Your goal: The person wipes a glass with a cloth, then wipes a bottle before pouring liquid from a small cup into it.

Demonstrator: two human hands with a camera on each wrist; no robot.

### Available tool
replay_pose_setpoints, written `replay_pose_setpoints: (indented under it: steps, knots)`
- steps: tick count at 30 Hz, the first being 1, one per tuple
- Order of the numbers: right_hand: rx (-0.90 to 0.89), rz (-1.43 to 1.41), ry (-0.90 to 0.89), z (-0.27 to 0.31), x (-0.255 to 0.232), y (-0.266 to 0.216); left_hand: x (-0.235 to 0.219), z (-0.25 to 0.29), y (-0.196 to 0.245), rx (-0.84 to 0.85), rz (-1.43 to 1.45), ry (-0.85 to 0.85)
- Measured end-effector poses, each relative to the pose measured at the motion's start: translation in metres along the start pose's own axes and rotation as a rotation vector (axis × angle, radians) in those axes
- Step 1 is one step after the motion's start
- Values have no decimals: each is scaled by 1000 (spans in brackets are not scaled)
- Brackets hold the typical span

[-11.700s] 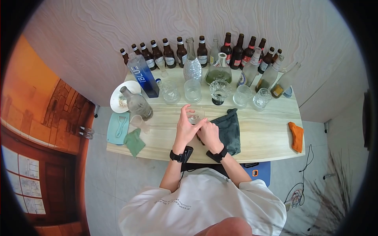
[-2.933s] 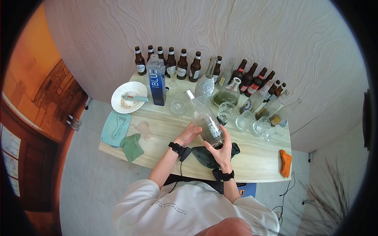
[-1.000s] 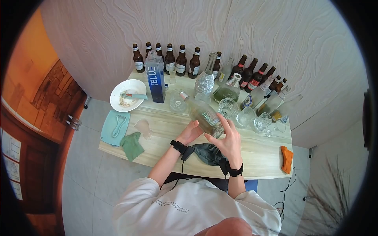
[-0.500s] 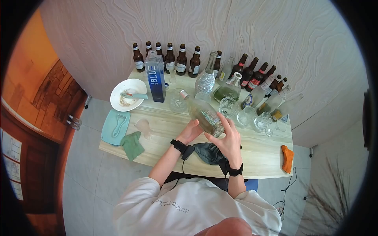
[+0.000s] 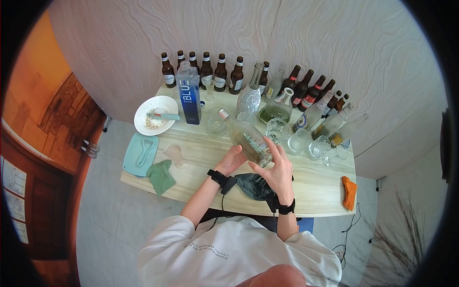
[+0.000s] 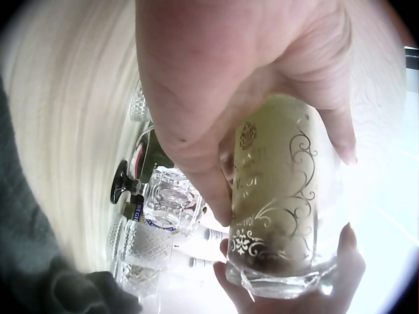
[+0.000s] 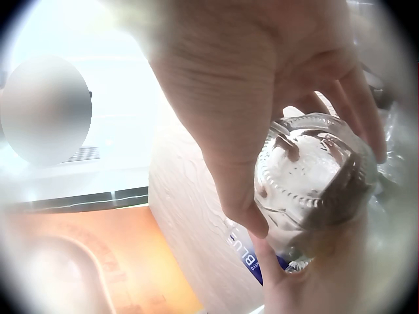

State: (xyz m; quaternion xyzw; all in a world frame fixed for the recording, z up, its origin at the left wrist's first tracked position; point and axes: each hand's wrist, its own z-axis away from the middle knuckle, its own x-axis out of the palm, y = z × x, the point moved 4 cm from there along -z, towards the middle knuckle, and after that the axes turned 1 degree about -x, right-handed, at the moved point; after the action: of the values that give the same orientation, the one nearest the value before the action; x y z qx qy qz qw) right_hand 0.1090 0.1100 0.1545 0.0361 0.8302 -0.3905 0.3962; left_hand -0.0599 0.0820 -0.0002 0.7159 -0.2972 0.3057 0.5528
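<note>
The person holds a glass bottle point(image 5: 246, 138) in the air, a little beyond the dark cloth point(image 5: 251, 185) which lies on the desk point(image 5: 308, 193). The bottle's long axis is slanted: the neck points away from the person and to the left of the dark cloth, while the base is turned back toward the right hand point(image 5: 278, 172). This hand is the nearer one to the base; it is partly closed, with thumb and fingers gripping opposite sides. The left hand point(image 5: 229, 161) is bent round the bottle's body from the left, also half closed; how firmly it presses, I cannot tell. The neck is free of both hands. To the left of the dark cloth are a green cloth point(image 5: 161, 178) and, farther back, a white plate point(image 5: 138, 122); behind it, to the right, stand clear glasses point(image 5: 299, 142).

Compared with about three seconds ago, the bottle leans more to the left, and the right hand with its wrist covers more of the dark cloth's right end. Against half a second ago, almost nothing differs.
</note>
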Motion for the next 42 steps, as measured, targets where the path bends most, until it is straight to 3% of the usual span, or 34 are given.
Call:
replay_pose_setpoints:
  steps: [16,26,30,36,42]
  knots:
    - [-4,-300,97,19,41,34,-5,2,10,16,-207,142]
    - [118,-456,295,54,5,63,44,-34,-11,-49,-306,-35]
    - [95,-381,339,59,-21,70,62,-51,-28,-29,-338,-112]
    - [116,-334,299,74,-37,75,50,-55,-58,-36,-344,-140]
    - [128,-304,270,80,-30,76,47,-39,-60,-57,-297,-103]
